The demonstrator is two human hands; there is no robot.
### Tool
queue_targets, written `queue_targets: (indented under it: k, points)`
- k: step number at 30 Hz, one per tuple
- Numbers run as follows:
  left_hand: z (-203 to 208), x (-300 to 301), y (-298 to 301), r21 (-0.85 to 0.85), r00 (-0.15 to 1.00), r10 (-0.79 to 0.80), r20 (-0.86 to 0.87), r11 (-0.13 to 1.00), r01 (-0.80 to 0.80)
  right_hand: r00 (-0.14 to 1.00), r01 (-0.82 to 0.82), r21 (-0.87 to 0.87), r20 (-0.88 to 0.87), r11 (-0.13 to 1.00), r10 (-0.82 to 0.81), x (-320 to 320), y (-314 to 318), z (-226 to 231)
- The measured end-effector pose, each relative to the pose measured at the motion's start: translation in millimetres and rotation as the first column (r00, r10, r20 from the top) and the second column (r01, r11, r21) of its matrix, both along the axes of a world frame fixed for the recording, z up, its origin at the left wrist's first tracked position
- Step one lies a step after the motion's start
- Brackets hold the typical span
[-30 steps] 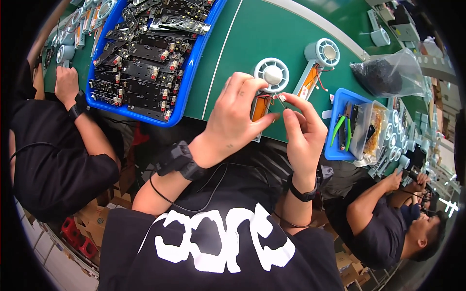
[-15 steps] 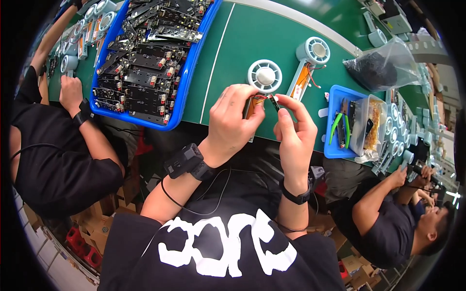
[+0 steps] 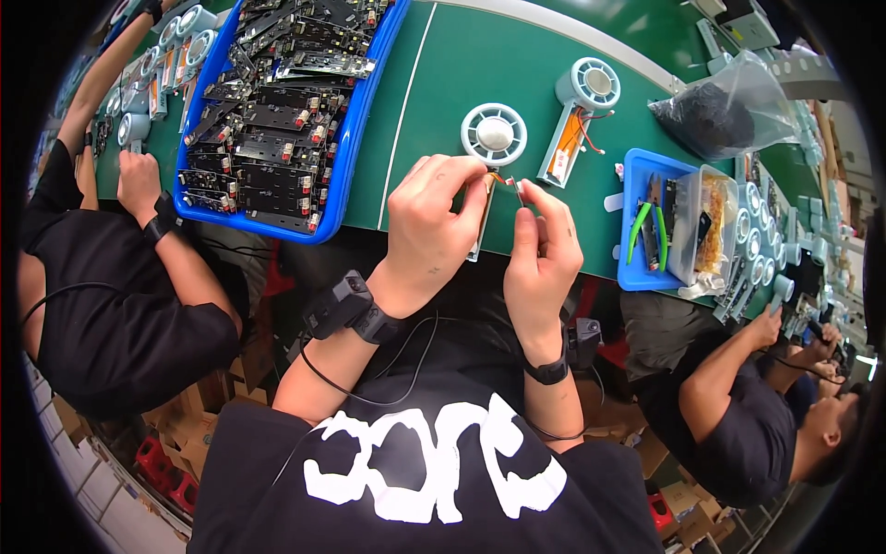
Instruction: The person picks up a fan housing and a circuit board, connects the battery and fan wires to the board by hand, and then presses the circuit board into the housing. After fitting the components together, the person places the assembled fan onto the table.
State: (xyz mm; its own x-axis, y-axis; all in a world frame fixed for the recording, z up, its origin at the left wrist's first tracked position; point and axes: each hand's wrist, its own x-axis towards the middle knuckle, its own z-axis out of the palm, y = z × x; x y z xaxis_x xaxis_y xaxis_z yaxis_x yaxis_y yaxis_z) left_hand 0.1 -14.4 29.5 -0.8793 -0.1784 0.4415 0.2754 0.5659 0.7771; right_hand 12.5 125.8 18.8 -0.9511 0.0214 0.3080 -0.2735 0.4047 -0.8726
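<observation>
At the far left a co-worker's hand [image 3: 138, 180] rests at the near edge of the green table [image 3: 443, 111], just beside the big blue tray [image 3: 355, 157] packed with dark circuit boards [image 3: 268, 138]. That tray runs right up to the table's near edge, and a white line on the green marks its right side; past it lies a bare strip of table.

Over the near edge, the left hand [image 3: 429, 226] curls round a slim pale handle part [image 3: 482, 222], fingers closed on it, holding it upright just in front of the table edge. The right hand [image 3: 543, 249] sits close against it, thumb and forefinger pinched narrow on a small metal-tipped wire end [image 3: 517, 189] at the part's top.

Just beyond lie a round white fan grille [image 3: 494, 134] and a pale fan body [image 3: 577, 111] with wires showing, with open green between them. Further right stands a small blue bin [image 3: 637, 231] holding green-handled cutters [image 3: 639, 222], then a clear bag of dark parts [image 3: 715, 111].
</observation>
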Motion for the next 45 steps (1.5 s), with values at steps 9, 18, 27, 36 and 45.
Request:
queue_targets:
  k: [9, 18, 27, 36, 45]
  points:
    - [-4, 0, -10, -0.384, 0.996, 0.009, -0.09, 0.922, -0.043, 0.997, -0.007, 0.11, -0.069, 0.994, 0.014, 4, -12, 14]
    - [5, 13, -13, -0.464, 0.992, -0.128, 0.004, 0.878, 0.116, 1.0, -0.002, 0.123, -0.003, 0.992, 0.002, 7, -22, 22]
    - [-11, 26, -22, 0.294, 0.973, -0.176, 0.149, 0.948, 0.126, 0.995, 0.066, 0.278, -0.087, 0.958, -0.044, 12, -38, 15]
    - [-22, 32, -20, 0.36, 0.961, -0.258, 0.1, 0.91, 0.206, 0.977, 0.178, 0.352, -0.177, 0.919, -0.121, 12, -52, 5]
    - [-23, 31, -24, 0.366, 0.942, -0.31, 0.126, 0.897, 0.246, 0.978, 0.173, 0.363, -0.175, 0.916, -0.115, 13, -48, 1]
